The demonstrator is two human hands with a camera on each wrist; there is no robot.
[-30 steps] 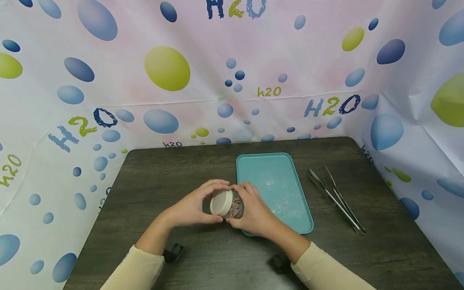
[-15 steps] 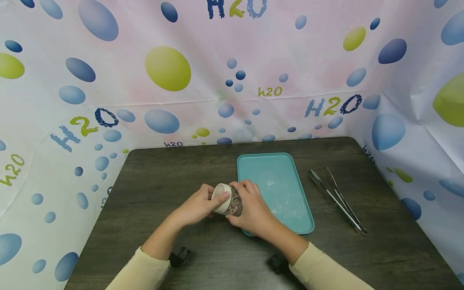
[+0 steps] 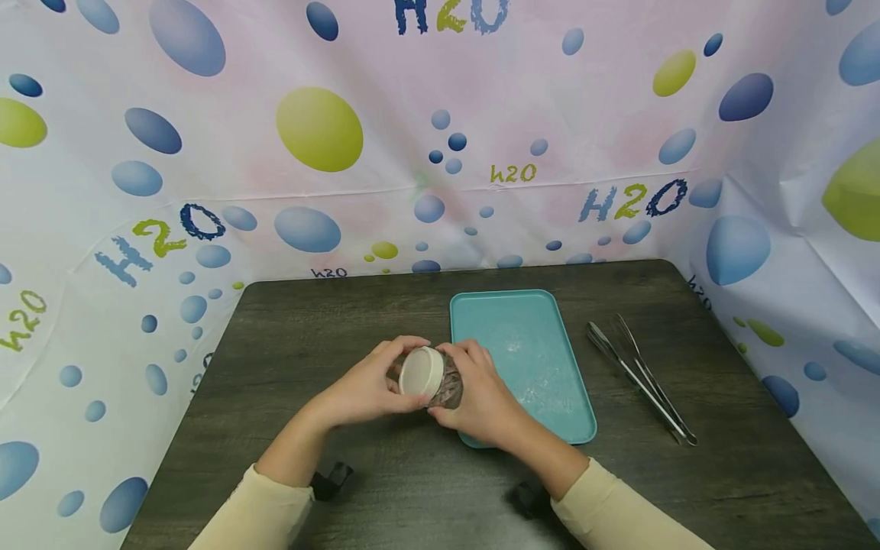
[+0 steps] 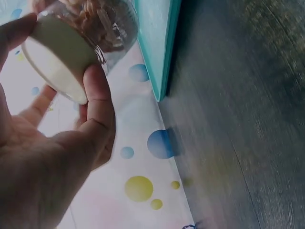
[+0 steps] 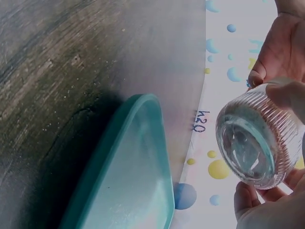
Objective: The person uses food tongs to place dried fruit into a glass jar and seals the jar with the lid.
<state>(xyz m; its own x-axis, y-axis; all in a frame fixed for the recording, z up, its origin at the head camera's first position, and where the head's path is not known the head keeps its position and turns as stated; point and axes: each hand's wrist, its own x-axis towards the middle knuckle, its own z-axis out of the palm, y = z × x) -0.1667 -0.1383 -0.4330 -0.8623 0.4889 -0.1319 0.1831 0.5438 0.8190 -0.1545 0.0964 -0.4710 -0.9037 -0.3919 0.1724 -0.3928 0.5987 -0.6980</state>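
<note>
A clear ribbed glass jar [image 3: 450, 386] with brown pieces inside is tilted on its side, its cream lid [image 3: 421, 373] turned to the left. My left hand [image 3: 364, 389] grips the lid's rim, thumb on the near edge and fingers on the far edge. Around the glass body, my right hand [image 3: 484, 397] holds the jar from the right. In the left wrist view the lid [image 4: 62, 59] sits on the jar. The right wrist view shows the jar's bottom [image 5: 245, 148], held above the tabletop.
A teal tray [image 3: 522, 344] lies just right of and partly behind the right hand. Metal tongs [image 3: 646, 386] rest farther right on the dark wooden table [image 3: 309, 321]. A patterned white backdrop [image 3: 385, 153] rises behind the table.
The left hand has turned on the lid and its thumb has moved from the lid's top to the near edge. The right hand keeps its hold, nearly still.
</note>
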